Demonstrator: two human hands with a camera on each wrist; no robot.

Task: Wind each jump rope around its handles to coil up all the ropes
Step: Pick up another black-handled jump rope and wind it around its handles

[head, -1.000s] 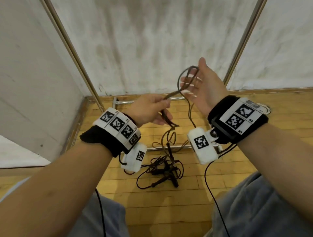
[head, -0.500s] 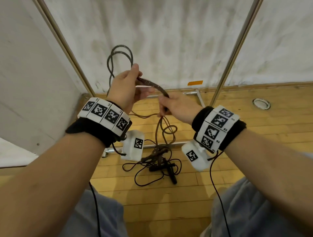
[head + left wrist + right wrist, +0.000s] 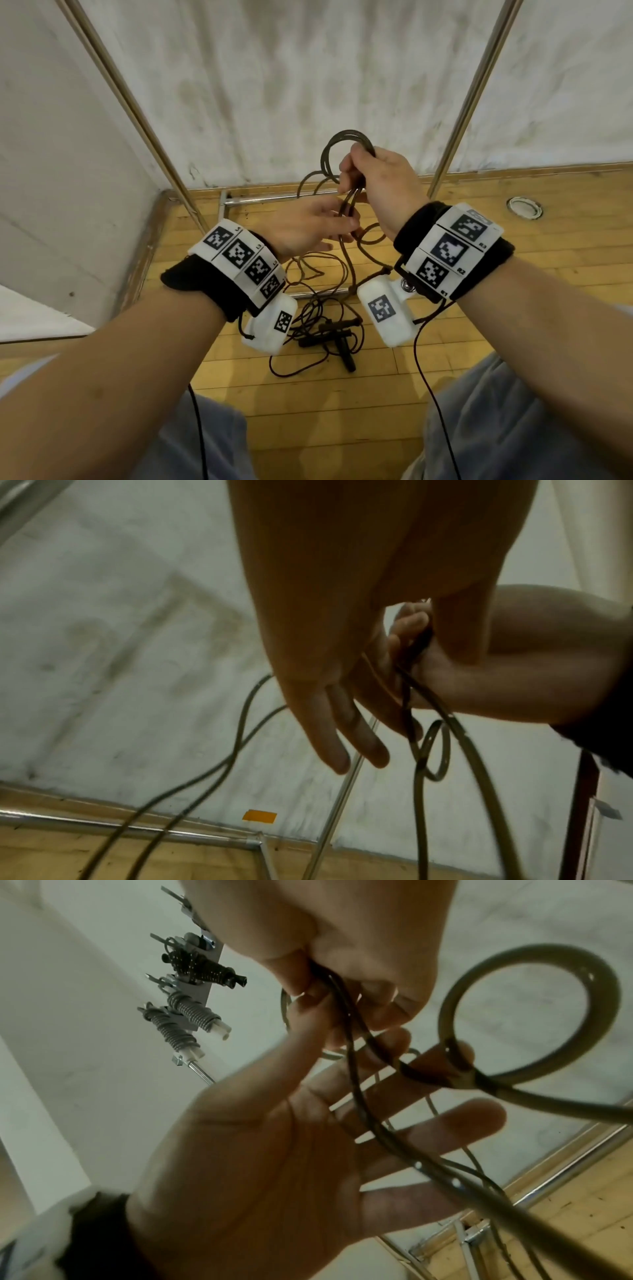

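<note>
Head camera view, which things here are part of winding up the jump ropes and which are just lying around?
Part of the job:
- brown rope, coils gripped by the right hand
- left hand, open under the strands
- tangled ropes with black handles on the floor

Just lying about:
- metal frame poles
- round floor fitting

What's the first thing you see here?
The two hands up in the middle: the right hand grips a bunch of brown rope loops, and the left hand is open just below, touching the strands. Under them, a tangle of black jump ropes lies on the wooden floor.
</note>
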